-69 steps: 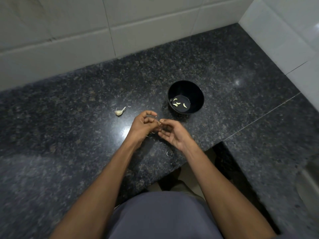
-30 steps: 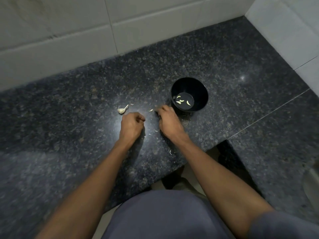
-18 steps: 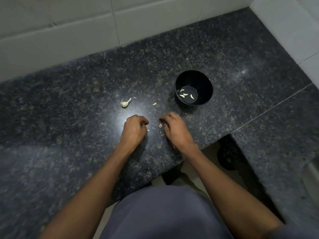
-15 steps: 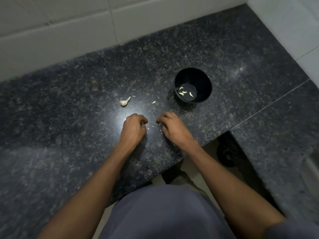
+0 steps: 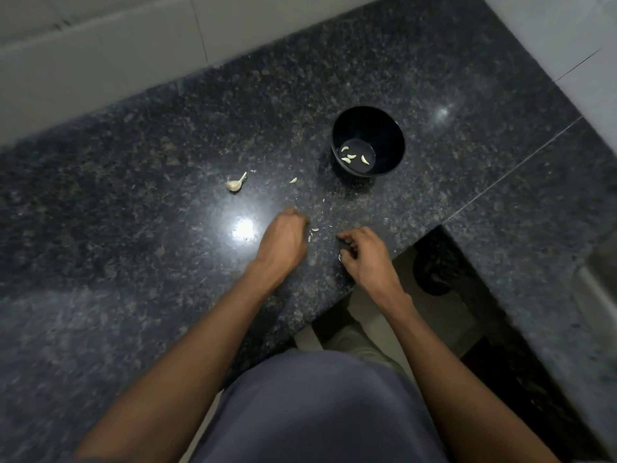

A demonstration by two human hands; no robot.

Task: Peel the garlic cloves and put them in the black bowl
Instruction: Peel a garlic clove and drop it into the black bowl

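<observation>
The black bowl [image 5: 384, 128] stands on the dark granite counter [image 5: 133, 262] and holds several peeled garlic cloves [image 5: 350, 157]. To its left lie a garlic piece with a stem [image 5: 235, 183] and a small pale clove or skin bit [image 5: 293, 180]. My left hand [image 5: 283, 238] rests on the counter as a fist, knuckles forward; anything inside it is hidden. My right hand [image 5: 364, 255] is near the counter's front edge with curled fingers, and a small white garlic bit [image 5: 340, 257] shows between thumb and forefinger. Skin flakes [image 5: 314, 230] lie between the hands.
White tiled walls [image 5: 100, 61] close the counter at the back and right. The counter's front edge steps back at a gap [image 5: 434, 269] right of my right hand, with floor below. A lamp glare [image 5: 243, 228] shines left of my left hand.
My hands have parted from working together and dropped to the counter. My right hand has drawn back from beside the bowl toward the front edge. A small pale bit now lies left of the bowl.
</observation>
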